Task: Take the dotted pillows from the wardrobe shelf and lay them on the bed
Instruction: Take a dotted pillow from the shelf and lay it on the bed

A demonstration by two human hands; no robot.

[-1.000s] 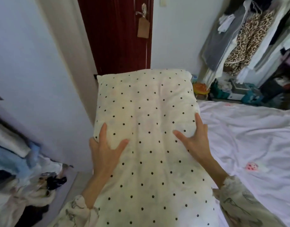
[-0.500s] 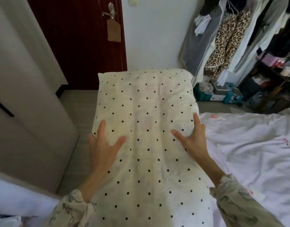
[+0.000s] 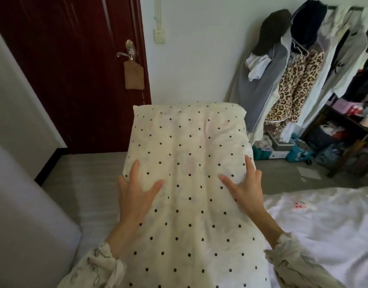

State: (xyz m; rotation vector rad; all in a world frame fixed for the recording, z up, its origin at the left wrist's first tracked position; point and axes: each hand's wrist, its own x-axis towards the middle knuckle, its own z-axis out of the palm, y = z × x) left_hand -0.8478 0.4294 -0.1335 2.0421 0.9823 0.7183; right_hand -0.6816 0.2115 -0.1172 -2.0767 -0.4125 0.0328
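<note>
The bed (image 3: 324,229) lies to the right of the pillow, its white cover rumpled, while the grey floor (image 3: 85,183) and the dark red door (image 3: 75,69) sit to the pillow's left and beyond it; hanging clothes (image 3: 293,84) crowd the wall past its far right corner. You carry the dotted pillow (image 3: 189,183) lengthwise in front of you, off the bed and above the floor, its far end jutting toward the door. It looks light, plump and soft, so expect it to sag wherever it has no support and to dent under pressure instead of slipping. Your left hand (image 3: 135,196) clasps the pillow's left edge, thumb spread on top and the other fingers wrapped over the side; your right hand (image 3: 245,190) does the same on the right edge, and the cloth puckers around both thumbs. Both hands are therefore gripping the pillow, about midway along its length. That grip on the long edges seems sound: keep it there as you swing right toward the bed, and lower the pillow flat so neither end folds under.
</note>
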